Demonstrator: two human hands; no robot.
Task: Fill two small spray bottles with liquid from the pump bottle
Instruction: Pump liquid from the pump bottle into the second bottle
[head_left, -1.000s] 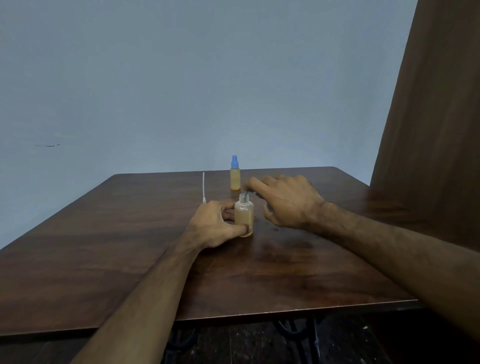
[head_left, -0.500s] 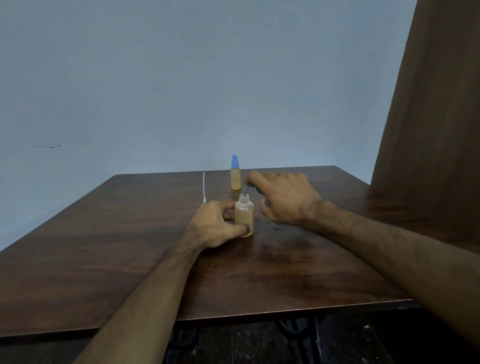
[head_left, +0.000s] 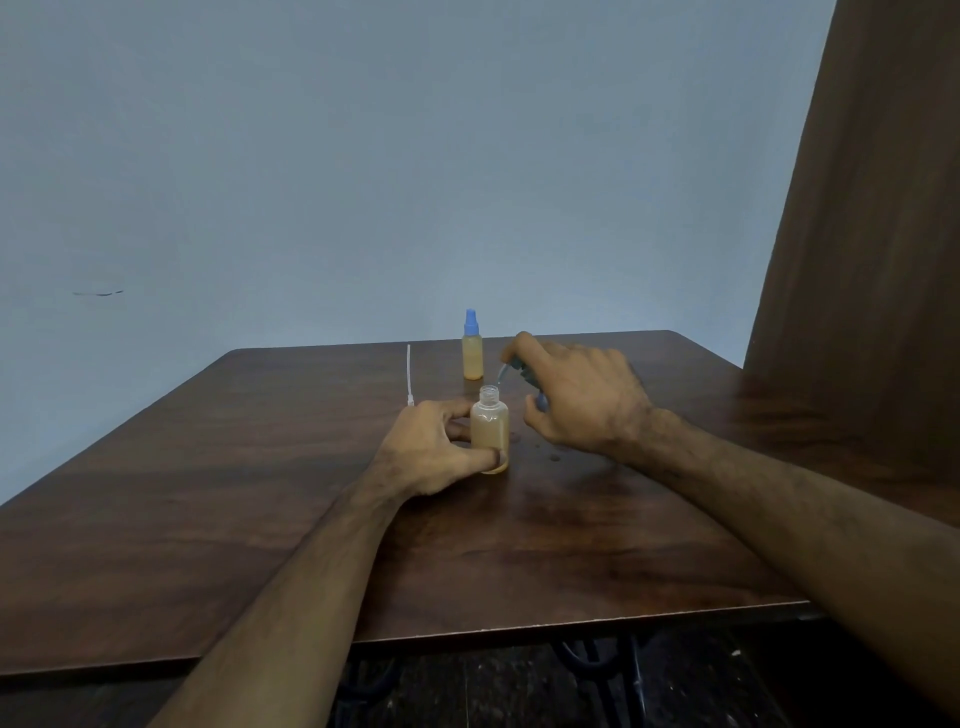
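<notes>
A small open-necked bottle with amber liquid stands on the wooden table; my left hand grips its body from the left. My right hand holds a blue spray cap just right of and above the bottle's mouth, its thin tube tip pointing toward the opening. Most of the cap is hidden by my fingers. A second small bottle with amber liquid and a blue cap stands farther back.
A thin white tube stands upright on the table left of my left hand. A few drops lie on the wood near my right wrist. A brown curtain hangs at the right; the table's front edge is close.
My right hand has lifted slightly, bringing the cap's tube up out from behind the bottle's neck toward its mouth. My left hand and both bottles have not moved.
</notes>
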